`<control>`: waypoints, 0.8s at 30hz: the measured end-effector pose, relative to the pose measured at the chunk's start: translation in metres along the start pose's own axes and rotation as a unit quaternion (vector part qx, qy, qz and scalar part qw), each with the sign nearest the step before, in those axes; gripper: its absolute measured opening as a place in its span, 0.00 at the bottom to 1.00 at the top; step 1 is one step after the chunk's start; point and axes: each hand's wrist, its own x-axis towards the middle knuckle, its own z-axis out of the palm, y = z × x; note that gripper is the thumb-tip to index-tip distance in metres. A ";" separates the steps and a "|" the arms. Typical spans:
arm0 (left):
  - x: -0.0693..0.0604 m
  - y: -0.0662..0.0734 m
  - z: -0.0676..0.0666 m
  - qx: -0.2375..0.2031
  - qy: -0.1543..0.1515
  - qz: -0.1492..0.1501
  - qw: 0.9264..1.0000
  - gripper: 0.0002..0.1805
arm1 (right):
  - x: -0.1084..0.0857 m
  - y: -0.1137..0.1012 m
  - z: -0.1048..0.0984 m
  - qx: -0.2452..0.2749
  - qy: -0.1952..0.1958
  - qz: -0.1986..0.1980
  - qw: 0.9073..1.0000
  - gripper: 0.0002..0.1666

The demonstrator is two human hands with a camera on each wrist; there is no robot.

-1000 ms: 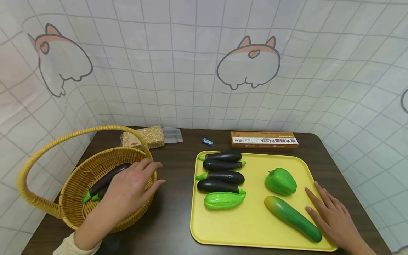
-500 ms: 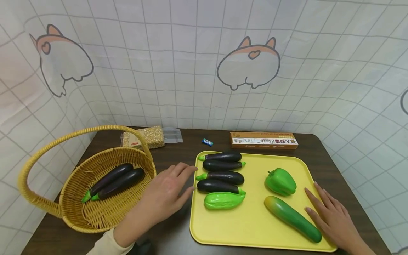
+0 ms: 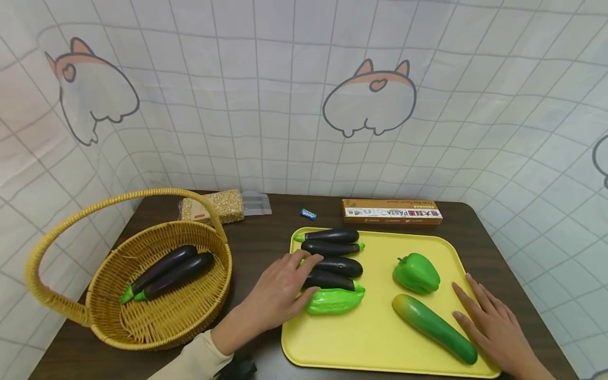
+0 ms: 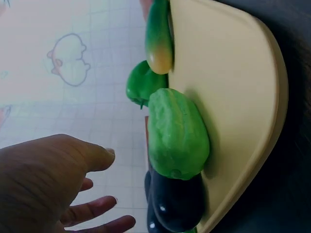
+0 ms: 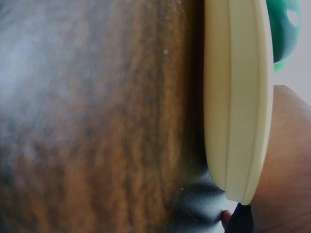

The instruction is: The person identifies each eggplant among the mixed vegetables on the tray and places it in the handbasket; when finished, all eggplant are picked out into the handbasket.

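My left hand point(image 3: 277, 293) hovers over the left side of the yellow tray point(image 3: 380, 353), fingers spread and partly bent above the row of eggplants point(image 3: 337, 266). In the left wrist view its thumb and fingers hold nothing and stay apart from the vegetables. Just below the eggplants lies a light green, ridged vegetable point(image 4: 177, 133) resembling a bitter gourd. My right hand point(image 3: 496, 327) rests at the tray's right edge, fingers relaxed, beside a cucumber point(image 3: 434, 328) with a yellowish end and a green bell pepper point(image 3: 417, 273). Two eggplants point(image 3: 173, 272) lie in the wicker basket point(image 3: 159, 343) on the left.
The basket's tall handle point(image 3: 128, 195) arches over its left and back. Behind stand a clear bag of grain point(image 3: 216, 207), a small blue-green packet point(image 3: 308, 214) and a pasta box point(image 3: 391, 211). A tiled-pattern curtain point(image 3: 275, 105) surrounds the dark table.
My left hand has left the basket, moving right to above the eggplants on the tray. The eggplants in the basket are now fully in sight. The right hand stays put.
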 end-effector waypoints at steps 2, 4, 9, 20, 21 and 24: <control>0.003 -0.002 0.004 -0.008 -0.009 0.005 1.000 0.31 | -0.001 0.000 0.000 0.001 -0.001 0.001 1.000 0.39; 0.007 -0.004 0.008 -0.014 -0.019 0.010 1.000 0.29 | -0.001 0.000 0.000 0.003 -0.003 0.003 1.000 0.39; 0.011 -0.009 0.018 -0.018 -0.038 0.023 0.999 0.26 | -0.001 0.002 0.001 0.005 -0.007 0.009 1.000 0.39; 0.017 -0.017 0.029 -0.017 -0.053 0.044 0.997 0.19 | -0.001 0.002 0.003 -0.006 -0.009 0.019 1.000 0.39; 0.018 -0.018 0.029 -0.017 -0.055 0.046 0.997 0.19 | 0.000 0.002 0.003 -0.007 -0.008 0.019 1.000 0.39; 0.022 -0.017 0.030 -0.016 -0.067 0.049 0.996 0.18 | 0.000 0.003 0.002 -0.008 -0.011 0.019 1.000 0.40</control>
